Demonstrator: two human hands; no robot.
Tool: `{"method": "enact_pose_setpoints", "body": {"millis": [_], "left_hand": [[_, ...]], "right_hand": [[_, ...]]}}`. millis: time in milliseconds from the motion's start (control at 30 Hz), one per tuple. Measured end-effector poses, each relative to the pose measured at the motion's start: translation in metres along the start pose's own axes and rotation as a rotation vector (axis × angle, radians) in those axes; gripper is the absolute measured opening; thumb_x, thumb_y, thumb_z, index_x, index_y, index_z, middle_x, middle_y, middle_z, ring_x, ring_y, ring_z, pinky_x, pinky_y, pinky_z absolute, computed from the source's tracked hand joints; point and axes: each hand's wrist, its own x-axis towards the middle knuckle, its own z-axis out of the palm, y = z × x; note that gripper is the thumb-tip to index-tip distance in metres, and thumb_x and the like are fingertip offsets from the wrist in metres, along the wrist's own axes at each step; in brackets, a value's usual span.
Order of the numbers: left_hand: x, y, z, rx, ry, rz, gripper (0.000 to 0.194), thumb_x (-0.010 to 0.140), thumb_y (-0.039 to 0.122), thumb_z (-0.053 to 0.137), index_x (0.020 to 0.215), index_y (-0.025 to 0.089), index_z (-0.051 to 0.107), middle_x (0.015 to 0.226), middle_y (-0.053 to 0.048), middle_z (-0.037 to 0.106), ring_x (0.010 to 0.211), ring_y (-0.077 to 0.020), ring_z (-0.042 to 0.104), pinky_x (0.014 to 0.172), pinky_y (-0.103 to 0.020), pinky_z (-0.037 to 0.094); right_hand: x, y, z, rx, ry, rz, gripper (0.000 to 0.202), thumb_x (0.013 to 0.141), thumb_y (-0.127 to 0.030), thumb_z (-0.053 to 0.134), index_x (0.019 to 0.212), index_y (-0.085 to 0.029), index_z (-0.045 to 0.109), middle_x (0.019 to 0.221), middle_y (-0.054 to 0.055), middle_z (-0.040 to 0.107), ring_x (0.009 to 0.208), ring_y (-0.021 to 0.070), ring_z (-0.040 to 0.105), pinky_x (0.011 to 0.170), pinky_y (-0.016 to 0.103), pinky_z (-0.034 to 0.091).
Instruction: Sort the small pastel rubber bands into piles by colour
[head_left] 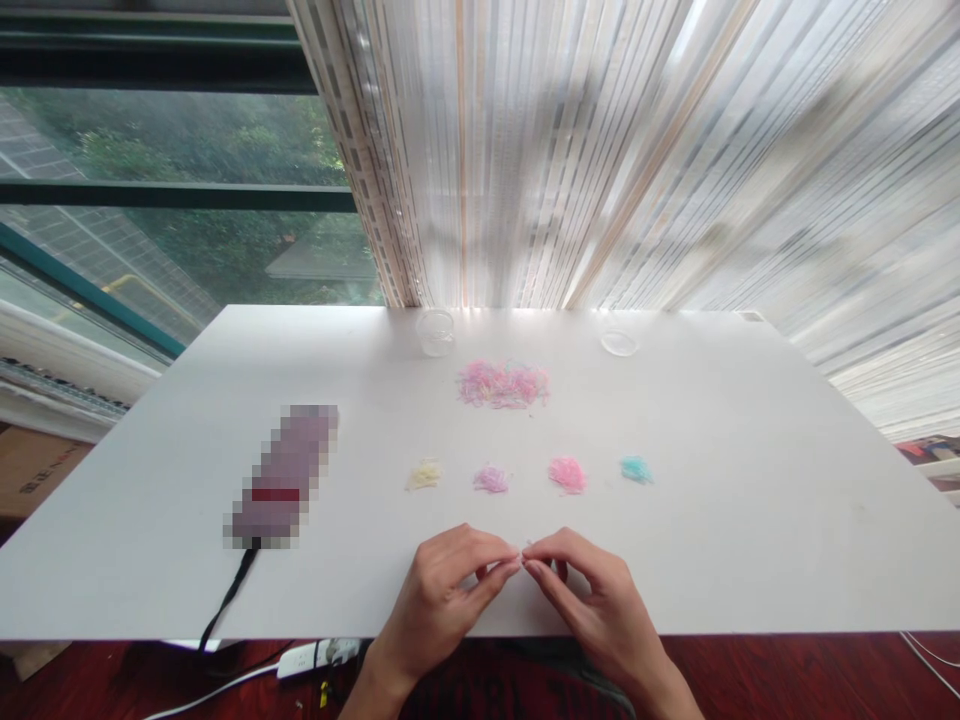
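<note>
My left hand (457,580) and my right hand (592,590) meet fingertip to fingertip near the table's front edge. Both are pinched closed; whatever lies between the tips is too small to name. Beyond them a row of small piles of thin pieces lies on the white table (360,570): a yellow pile (426,474), a lilac pile (492,479), a pink pile (568,475) and a turquoise pile (637,469). Farther back is a larger mixed pile (502,384), mostly pink.
A clear cup (436,333) and a clear round lid (619,343) are at the table's back. A blurred purple object (289,475) with a black strap (229,595) lies on the left. Below the front edge is a white power strip (307,659).
</note>
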Motion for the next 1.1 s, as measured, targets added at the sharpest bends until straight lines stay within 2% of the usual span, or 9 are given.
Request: {"method": "enact_pose_setpoints", "body": {"millis": [233, 500, 800, 1100], "left_hand": [[0.001, 0.000, 0.002, 0.028, 0.008, -0.035, 0.007, 0.098, 0.017, 0.071, 0.103, 0.021, 0.075, 0.085, -0.002, 0.078, 0.069, -0.0137, 0.067, 0.069, -0.024, 0.055], [0.003, 0.004, -0.001, 0.030, -0.002, -0.034, 0.006, 0.097, 0.016, 0.070, 0.096, 0.020, 0.074, 0.081, -0.002, 0.077, 0.064, -0.0137, 0.065, 0.065, -0.025, 0.053], [0.003, 0.005, 0.000, 0.047, 0.005, -0.021, 0.007, 0.097, 0.015, 0.070, 0.094, 0.020, 0.074, 0.079, -0.001, 0.078, 0.063, -0.0130, 0.065, 0.067, -0.025, 0.052], [0.001, 0.001, 0.000, 0.053, 0.011, -0.067, 0.007, 0.099, 0.017, 0.068, 0.098, 0.020, 0.074, 0.082, -0.002, 0.078, 0.064, -0.0131, 0.066, 0.067, -0.024, 0.055]], "right_hand": [[0.001, -0.002, 0.000, -0.040, 0.013, -0.039, 0.009, 0.100, -0.024, 0.066, 0.097, -0.022, 0.074, 0.081, 0.002, 0.076, 0.069, 0.0145, 0.068, 0.063, 0.023, 0.055], [0.001, 0.002, -0.002, -0.100, 0.016, -0.055, 0.010, 0.099, -0.021, 0.065, 0.092, -0.022, 0.072, 0.079, 0.001, 0.074, 0.069, 0.0152, 0.067, 0.061, 0.025, 0.052], [0.001, 0.004, -0.010, -0.124, -0.005, -0.040, 0.010, 0.098, -0.022, 0.069, 0.088, -0.022, 0.070, 0.077, 0.000, 0.071, 0.067, 0.0146, 0.063, 0.061, 0.024, 0.050], [0.004, 0.004, -0.014, -0.140, 0.019, -0.027, 0.012, 0.098, -0.023, 0.065, 0.089, -0.023, 0.072, 0.077, 0.001, 0.073, 0.068, 0.0153, 0.065, 0.062, 0.025, 0.052]]}}
